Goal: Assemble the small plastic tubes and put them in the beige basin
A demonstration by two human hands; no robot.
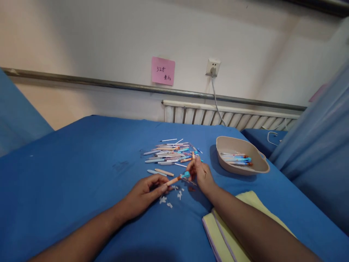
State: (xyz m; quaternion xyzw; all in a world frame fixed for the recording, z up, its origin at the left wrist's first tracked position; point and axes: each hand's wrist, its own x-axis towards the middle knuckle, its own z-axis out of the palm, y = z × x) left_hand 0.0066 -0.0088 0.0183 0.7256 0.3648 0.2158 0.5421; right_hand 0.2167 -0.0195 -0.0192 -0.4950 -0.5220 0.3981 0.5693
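Note:
My left hand [147, 191] pinches a pale orange pen [173, 181] with a brown band and a light-blue end, tilted up to the right. Close to that blue end, my right hand [202, 177] has its fingers curled closed. A short orange piece [193, 155] shows just above those fingers; whether they hold it I cannot tell. Beyond both hands lies a pile of pen parts [167, 155]: grey-blue and orange barrels, white refills and blue-tipped pieces. Several small white bits [163, 199] are scattered on the blue sheet below the pen.
To the right stands a beige basin [261, 165] with several pens [236, 159] inside. A folded yellow towel [249, 198] lies under my right forearm. Behind the blue-covered bed [81, 163] are a radiator [199, 115], a rail and a plugged-in cable. Blue curtains hang at both sides.

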